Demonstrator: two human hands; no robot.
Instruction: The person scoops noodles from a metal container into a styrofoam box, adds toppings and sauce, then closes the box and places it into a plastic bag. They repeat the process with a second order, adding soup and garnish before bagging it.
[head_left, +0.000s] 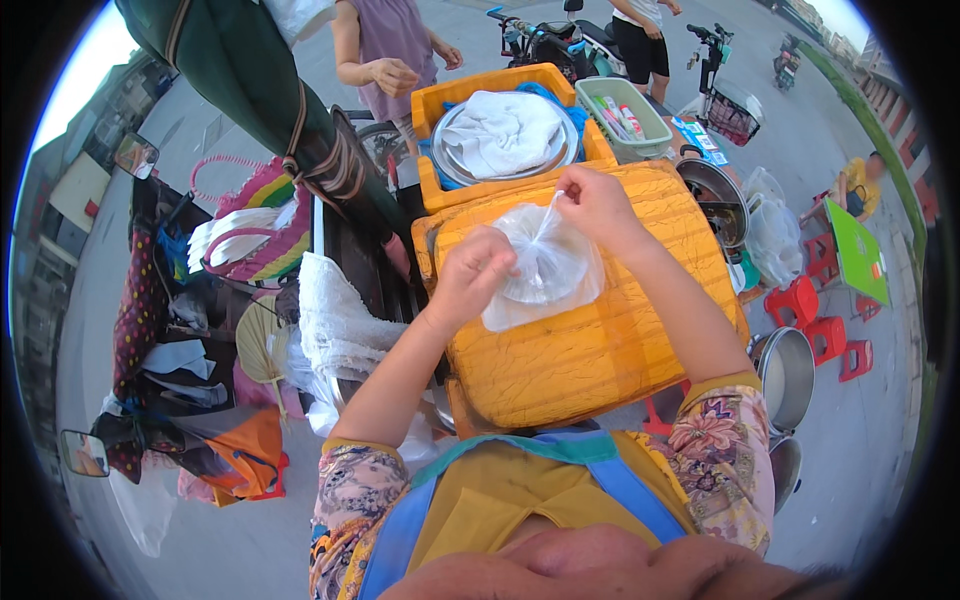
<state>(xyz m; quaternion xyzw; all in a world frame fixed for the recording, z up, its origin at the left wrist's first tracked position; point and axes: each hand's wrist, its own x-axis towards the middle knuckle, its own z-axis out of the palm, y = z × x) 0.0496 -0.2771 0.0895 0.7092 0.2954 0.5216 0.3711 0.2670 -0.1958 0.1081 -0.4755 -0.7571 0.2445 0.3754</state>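
Observation:
A clear plastic bag (551, 274), its neck gathered at the top, rests on the yellow foam box lid (555, 367); what is inside it cannot be made out. On the bag's right side, my right hand (596, 206) pinches a drawn-up end of the plastic between thumb and fingers. My left hand (476, 274) is closed at the bag's left edge, with its fingertips by the gathered plastic. Behind the lid, a white cloth (502, 131) covers a round metal tray (572, 142) in an open yellow box (450, 196).
A green plastic basket (652, 135) with tubes stands at the back right, near a metal pot (739, 225). A wrapped dark green pole (240, 67) slants in at the upper left. White towels (337, 322) lie left of the lid. A person in purple (394, 45) stands beyond.

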